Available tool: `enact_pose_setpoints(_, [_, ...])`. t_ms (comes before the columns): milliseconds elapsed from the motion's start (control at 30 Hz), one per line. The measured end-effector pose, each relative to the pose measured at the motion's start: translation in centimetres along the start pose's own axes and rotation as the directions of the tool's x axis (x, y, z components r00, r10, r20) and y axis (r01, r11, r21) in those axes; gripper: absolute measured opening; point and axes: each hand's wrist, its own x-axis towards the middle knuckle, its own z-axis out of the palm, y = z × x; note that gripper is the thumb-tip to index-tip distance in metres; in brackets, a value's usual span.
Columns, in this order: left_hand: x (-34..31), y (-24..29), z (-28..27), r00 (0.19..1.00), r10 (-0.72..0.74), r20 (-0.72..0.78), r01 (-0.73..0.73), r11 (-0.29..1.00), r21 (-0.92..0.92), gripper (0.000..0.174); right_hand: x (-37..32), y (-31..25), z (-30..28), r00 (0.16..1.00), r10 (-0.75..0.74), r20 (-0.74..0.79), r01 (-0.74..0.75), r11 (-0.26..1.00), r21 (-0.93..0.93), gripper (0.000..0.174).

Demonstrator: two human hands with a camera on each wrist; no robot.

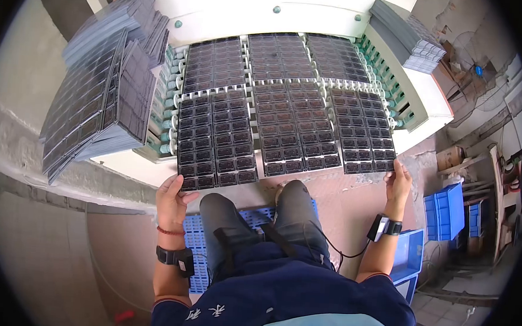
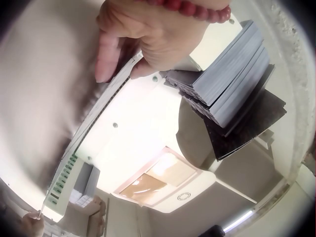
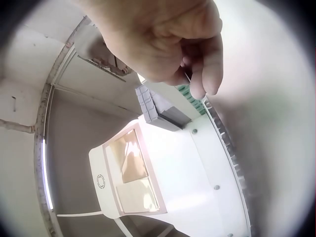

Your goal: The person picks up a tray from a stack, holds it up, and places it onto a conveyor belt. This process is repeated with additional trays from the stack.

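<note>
Dark gridded panels lie in two rows on the machine's rollers, with a front left panel (image 1: 217, 139), a front middle panel (image 1: 296, 129) and a front right panel (image 1: 364, 130). At the near left corner of the front row, the left hand (image 1: 174, 198) pinches the panel edge between thumb and fingers. The right hand (image 1: 397, 186) grips the near right corner. In the left wrist view the left hand (image 2: 153, 34) holds a thin edge that runs away toward the other hand (image 2: 32, 224). Curled fingers of the right hand (image 3: 168, 44) hold an edge in the right wrist view.
Tall stacks of grey panels (image 1: 98, 93) lean at the machine's left side, and another stack (image 1: 409, 37) sits at its right. White rollers with green fittings (image 1: 171, 118) flank the panels. Blue crates (image 1: 444, 213) stand right; a blue slatted mat (image 1: 196, 243) lies below the knees.
</note>
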Motion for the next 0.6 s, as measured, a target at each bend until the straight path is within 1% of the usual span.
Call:
enact_pose_setpoints(167, [-0.8, 0.0, -0.8, 0.999, 0.033, -0.041, -0.033, 0.999, -0.008, 0.023, 2.5, -0.1, 0.6, 0.999, 0.0, 0.042, -0.001, 0.999, 0.037, 0.012])
enact_pose_setpoints(233, [-1.1, 0.1, -2.0, 0.991, 0.069, -0.115, -0.069, 0.998, 0.004, 0.023, 2.8, 0.1, 0.9, 0.999, -0.006, 0.052, 0.001, 0.997, 0.082, 0.017])
enact_pose_setpoints(267, [-1.4, 0.4, -2.4, 0.99, 0.075, -0.119, -0.074, 0.997, 0.005, 0.023, 2.8, 0.1, 1.1, 0.998, -0.005, 0.058, 0.0, 0.996, 0.086, 0.017])
enact_pose_setpoints(333, [-2.2, 1.2, -2.8, 0.974, 0.119, -0.193, -0.125, 0.992, -0.017, 0.018, 2.0, -0.3, 1.4, 0.996, 0.027, -0.09, -0.018, 0.995, 0.095, 0.025])
enact_pose_setpoints(367, [-2.6, 1.6, -2.8, 0.97, 0.129, -0.206, -0.136, 0.991, -0.02, 0.018, 1.6, -0.4, 1.0, 0.994, 0.041, -0.103, -0.033, 0.996, 0.085, 0.027])
enact_pose_setpoints(400, [-3.1, 2.4, -2.8, 0.948, 0.205, -0.245, -0.209, 0.978, 0.009, 0.018, 1.1, -0.3, 0.6, 0.993, 0.059, -0.1, -0.051, 0.996, 0.078, 0.03])
enact_pose_setpoints(433, [-3.7, 3.2, -3.0, 0.911, 0.288, -0.295, -0.288, 0.957, 0.043, 0.018, 0.4, -0.6, 0.3, 0.993, 0.062, -0.101, -0.062, 0.998, 0.002, 0.032])
enact_pose_setpoints(500, [-4.5, 5.1, -3.5, 0.813, 0.451, -0.369, -0.447, 0.889, 0.103, 0.018, 1.2, 1.5, -2.9, 0.995, 0.096, -0.027, -0.097, 0.995, -0.021, 0.033])
enact_pose_setpoints(567, [-4.8, 7.5, -4.4, 0.677, 0.63, -0.38, -0.608, 0.77, 0.193, 0.021, -0.7, 0.6, -2.2, 0.979, 0.123, 0.164, -0.098, 0.983, -0.153, 0.031])
enact_pose_setpoints(600, [-5.0, 8.9, -4.6, 0.64, 0.646, -0.416, -0.626, 0.752, 0.205, 0.021, -1.3, -0.2, -0.5, 0.968, 0.126, 0.216, -0.094, 0.984, -0.153, 0.031])
